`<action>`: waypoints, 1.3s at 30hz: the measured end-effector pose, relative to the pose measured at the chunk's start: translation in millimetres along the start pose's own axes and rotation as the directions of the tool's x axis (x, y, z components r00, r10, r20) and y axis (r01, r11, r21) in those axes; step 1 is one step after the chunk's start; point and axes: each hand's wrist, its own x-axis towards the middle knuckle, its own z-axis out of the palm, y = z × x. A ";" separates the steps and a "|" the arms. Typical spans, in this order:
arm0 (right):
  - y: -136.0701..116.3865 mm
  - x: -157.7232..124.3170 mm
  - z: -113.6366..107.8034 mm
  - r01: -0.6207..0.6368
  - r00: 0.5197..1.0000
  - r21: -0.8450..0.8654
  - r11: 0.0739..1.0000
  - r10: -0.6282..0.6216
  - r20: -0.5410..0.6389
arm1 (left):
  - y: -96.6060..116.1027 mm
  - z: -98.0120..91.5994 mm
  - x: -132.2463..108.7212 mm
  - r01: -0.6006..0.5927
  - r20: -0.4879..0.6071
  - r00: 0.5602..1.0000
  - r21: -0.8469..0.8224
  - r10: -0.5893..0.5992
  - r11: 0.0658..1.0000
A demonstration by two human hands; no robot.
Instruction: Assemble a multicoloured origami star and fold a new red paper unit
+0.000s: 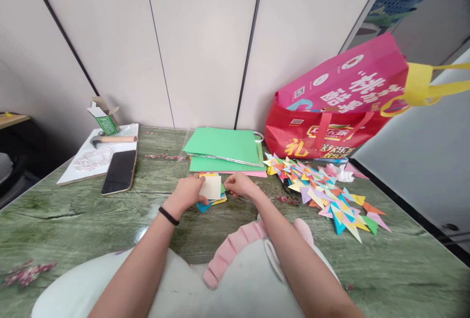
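Where the two hands are meeting: a cream paper square (212, 187) is lying on a small stack of coloured squares (210, 204), at the middle of the green marbled table (55, 220), just in front of the green sheets (223, 145)
Heading and axis: the sheet is looking nearly square, so no long axis is standing out; its edges are running roughly in line with the table's near edge, turned slightly, while the stack's blue and yellow corners are poking out toward the person
Left hand (188, 193): it is curling over the square's left edge and gripping it, a black band (169, 216) sitting on the wrist
Right hand (240, 185): its bent fingers are touching the square's right edge; whether they are pinching it or just resting there, I cannot tell
Hidden: the left knuckles are covering the square's left side, and the number of sheets below is staying unclear
Look: the square is showing pale cream, flat and plain
Right side: a pile of folded triangles (325, 195) is spreading in many colours, near a red and pink bag (330, 112)
Left side: a dark phone (119, 172) is lying half on a white board (82, 159), well apart from the hands
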 end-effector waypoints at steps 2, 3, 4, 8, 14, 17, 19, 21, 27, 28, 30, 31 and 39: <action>-0.6 -0.1 0.7 0.017 1.000 -0.004 1.000 -0.017 -0.024 | 0.3 -0.1 -0.2 0.001 -0.003 1.000 0.011 -0.001 1.000; -1.4 -0.5 1.1 0.026 0.999 -0.001 1.000 -0.026 -0.034 | 0.5 0.0 -0.3 0.000 -0.004 1.000 0.013 0.001 1.000; -2.4 -1.0 1.4 0.036 0.999 0.006 0.999 -0.036 -0.041 | 0.6 0.2 -0.4 -0.002 -0.005 1.000 0.013 0.002 1.000; -7.0 -3.3 2.2 0.063 0.998 0.074 0.995 -0.062 -0.020 | 1.3 0.7 -0.5 -0.001 -0.017 1.000 -0.006 0.001 1.000; -10.3 -3.2 4.3 0.073 0.994 0.324 0.943 -0.094 0.051 | -0.3 -3.4 -1.8 -0.009 -0.032 0.999 -0.087 0.006 0.996; -9.6 -2.1 5.9 0.045 0.996 0.402 0.915 -0.073 0.055 | -2.9 -3.7 -2.0 -0.002 -0.015 1.000 -0.114 0.000 0.993; -9.2 -1.7 6.9 0.032 0.997 0.398 0.917 -0.057 0.050 | -4.4 -3.0 -1.5 -0.001 -0.016 1.000 -0.116 -0.001 0.993; -9.3 -1.7 7.5 0.024 0.997 0.395 0.918 -0.048 0.053 | -5.5 -2.4 -1.0 -0.007 -0.024 1.000 -0.119 0.004 0.993; -12.7 -1.8 9.2 -0.029 0.998 0.410 0.912 0.004 0.062 | -8.9 -3.9 0.7 0.016 -0.023 1.000 -0.141 -0.020 0.990; -13.0 -1.6 9.5 -0.034 0.998 0.412 0.910 0.011 0.058 | -9.4 -4.5 1.0 0.022 -0.019 0.999 -0.148 -0.026 0.989; -12.6 -1.1 10.1 -0.036 0.999 0.418 0.908 0.018 0.048 | -10.2 -5.6 1.3 0.035 -0.007 0.999 -0.162 -0.037 0.986; -12.1 -0.9 10.3 -0.036 0.999 0.421 0.907 0.019 0.043 | -10.6 -6.0 1.5 0.036 -0.003 0.999 -0.171 -0.037 0.985; -7.7 0.4 12.4 -0.085 0.994 0.387 0.918 0.053 0.093 | -11.9 -3.9 2.3 0.037 -0.024 0.999 -0.157 -0.041 0.987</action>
